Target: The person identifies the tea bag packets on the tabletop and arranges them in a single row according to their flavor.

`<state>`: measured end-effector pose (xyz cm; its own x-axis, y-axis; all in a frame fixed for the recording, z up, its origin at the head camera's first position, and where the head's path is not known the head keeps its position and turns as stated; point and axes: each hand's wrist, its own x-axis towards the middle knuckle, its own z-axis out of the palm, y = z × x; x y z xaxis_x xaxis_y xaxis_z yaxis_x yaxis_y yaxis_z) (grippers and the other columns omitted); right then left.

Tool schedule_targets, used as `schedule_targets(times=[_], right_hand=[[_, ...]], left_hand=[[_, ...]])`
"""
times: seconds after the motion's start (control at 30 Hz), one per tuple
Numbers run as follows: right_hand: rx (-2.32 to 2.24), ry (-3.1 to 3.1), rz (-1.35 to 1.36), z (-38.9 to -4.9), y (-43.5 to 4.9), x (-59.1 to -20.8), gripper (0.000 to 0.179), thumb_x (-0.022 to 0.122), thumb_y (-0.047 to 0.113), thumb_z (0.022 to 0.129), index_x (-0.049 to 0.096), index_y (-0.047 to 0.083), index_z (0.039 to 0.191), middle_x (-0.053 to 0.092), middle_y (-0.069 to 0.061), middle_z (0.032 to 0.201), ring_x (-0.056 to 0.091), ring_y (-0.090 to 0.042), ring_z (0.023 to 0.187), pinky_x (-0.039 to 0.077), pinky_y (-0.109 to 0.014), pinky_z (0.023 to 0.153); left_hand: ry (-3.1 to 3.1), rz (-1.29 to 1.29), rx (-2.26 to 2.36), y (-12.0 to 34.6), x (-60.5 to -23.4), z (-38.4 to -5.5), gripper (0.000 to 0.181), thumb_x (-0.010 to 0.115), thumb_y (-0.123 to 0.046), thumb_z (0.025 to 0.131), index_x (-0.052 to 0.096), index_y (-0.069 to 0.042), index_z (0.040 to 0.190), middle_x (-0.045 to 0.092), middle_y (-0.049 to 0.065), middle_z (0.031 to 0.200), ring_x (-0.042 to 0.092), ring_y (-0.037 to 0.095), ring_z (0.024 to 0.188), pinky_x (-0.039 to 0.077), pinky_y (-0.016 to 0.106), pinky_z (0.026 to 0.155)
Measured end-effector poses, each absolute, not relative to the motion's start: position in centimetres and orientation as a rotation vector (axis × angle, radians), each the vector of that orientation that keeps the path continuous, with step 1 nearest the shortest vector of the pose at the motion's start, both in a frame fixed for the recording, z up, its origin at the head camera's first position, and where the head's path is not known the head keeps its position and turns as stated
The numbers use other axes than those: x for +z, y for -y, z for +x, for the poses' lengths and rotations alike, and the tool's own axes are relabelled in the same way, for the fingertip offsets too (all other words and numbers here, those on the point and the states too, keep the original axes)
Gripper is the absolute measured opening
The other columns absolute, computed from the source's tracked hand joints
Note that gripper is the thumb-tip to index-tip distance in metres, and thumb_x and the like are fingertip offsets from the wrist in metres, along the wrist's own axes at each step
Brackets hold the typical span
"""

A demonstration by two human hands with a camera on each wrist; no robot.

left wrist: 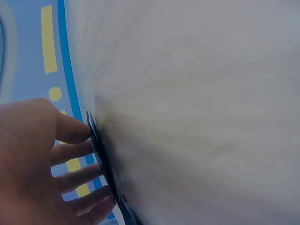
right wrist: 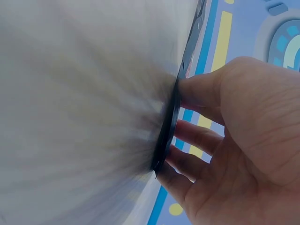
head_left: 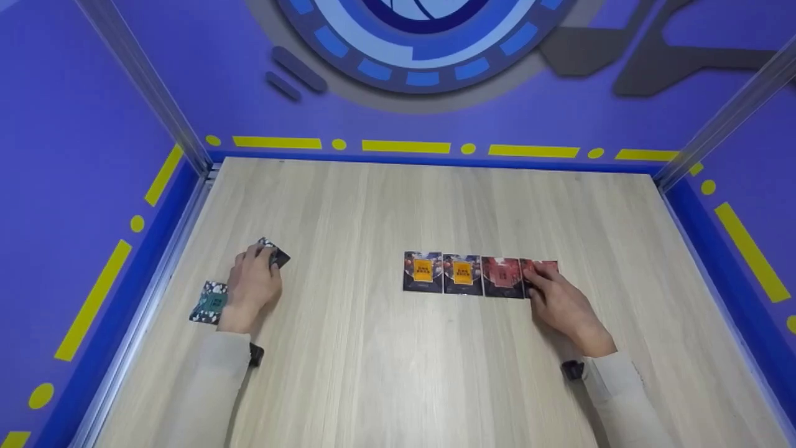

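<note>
A row of small flat packets lies on the table: a yellow-labelled packet [head_left: 423,272], another yellow-labelled packet [head_left: 462,274], a red packet [head_left: 502,277] and a second red packet [head_left: 542,266] at the right end. My right hand [head_left: 564,306] holds that end packet from above, partly covering it; in the right wrist view, thumb and fingertips meet the dark packet's edge. On the left, my left hand [head_left: 254,283] grips a dark patterned packet [head_left: 282,257], turned at an angle and half hidden. Beside that wrist, a green-labelled packet [head_left: 209,303] lies partly under the hand.
The pale wooden table [head_left: 373,367] is bordered by a blue back wall [head_left: 398,124] and side walls with yellow marks. Metal posts [head_left: 146,87] stand at the far corners. Each wrist wears a black band [head_left: 572,370] by a light sleeve.
</note>
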<state>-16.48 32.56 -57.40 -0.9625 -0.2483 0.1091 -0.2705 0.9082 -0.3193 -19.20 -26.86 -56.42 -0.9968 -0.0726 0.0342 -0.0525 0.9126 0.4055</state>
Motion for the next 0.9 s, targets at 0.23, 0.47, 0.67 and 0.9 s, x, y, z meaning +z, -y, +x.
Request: schedule_targets(times=[0.23, 0.47, 0.67, 0.9], right_hand=[[0.527, 3.006, 0.411, -16.5, -32.6, -57.5, 0.045, 0.066, 0.008, 0.102, 0.062, -0.005, 0.145, 0.056, -0.032, 0.150, 0.056, -0.051, 0.138, 0.050, -0.062, 0.110], [0.512, 2.999, 0.424, -16.4, -32.7, -57.3, 0.044, 0.066, 0.007, 0.102, 0.062, -0.006, 0.144, 0.056, -0.032, 0.150, 0.057, -0.051, 0.137, 0.050, -0.062, 0.110], [0.529, 2.997, 0.423, -16.4, -32.6, -57.2, 0.044, 0.066, 0.007, 0.102, 0.062, -0.006, 0.145, 0.056, -0.032, 0.150, 0.057, -0.052, 0.137, 0.050, -0.063, 0.110], [0.519, 2.998, 0.426, -16.4, -32.6, -57.3, 0.044, 0.065, 0.007, 0.102, 0.062, -0.006, 0.145, 0.056, -0.032, 0.149, 0.056, -0.052, 0.138, 0.050, -0.063, 0.110]], left_hand=[[3.023, 0.002, -0.646, 25.8, -56.7, -19.6, 0.041, 0.053, -0.005, 0.104, 0.059, 0.005, 0.143, 0.049, 0.031, 0.155, 0.046, 0.052, 0.145, 0.043, 0.062, 0.119], [2.996, -0.091, -0.660, 24.4, -56.9, -19.8, 0.038, 0.054, -0.003, 0.103, 0.062, 0.005, 0.139, 0.055, 0.031, 0.149, 0.050, 0.050, 0.143, 0.045, 0.060, 0.117], [2.973, -0.173, -0.671, 23.2, -57.1, -20.0, 0.034, 0.055, -0.003, 0.103, 0.065, 0.005, 0.135, 0.058, 0.029, 0.146, 0.054, 0.049, 0.140, 0.047, 0.058, 0.116], [2.993, -0.233, -0.682, 21.8, -57.0, -20.2, 0.031, 0.056, -0.004, 0.105, 0.068, 0.001, 0.133, 0.059, 0.025, 0.147, 0.055, 0.044, 0.142, 0.046, 0.054, 0.119]])
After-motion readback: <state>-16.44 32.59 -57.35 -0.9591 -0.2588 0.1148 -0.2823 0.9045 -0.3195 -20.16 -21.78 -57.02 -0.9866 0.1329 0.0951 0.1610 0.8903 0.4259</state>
